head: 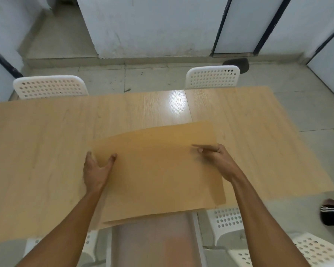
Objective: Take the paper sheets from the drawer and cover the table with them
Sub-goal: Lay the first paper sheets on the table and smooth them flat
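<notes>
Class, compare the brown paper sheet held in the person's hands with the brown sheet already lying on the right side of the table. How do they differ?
The held sheet is gripped by the left hand and right hand; the laid sheet is untouched. The held sheet sits at the near middle with its near edge overhanging the table; the laid sheet lies flat at the right. The held sheet looks darker and overlaps the laid sheet. Both are plain brown paper.

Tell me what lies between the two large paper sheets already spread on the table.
In the head view, a bare strip of glossy table shows between left sheet and right sheet.
</notes>
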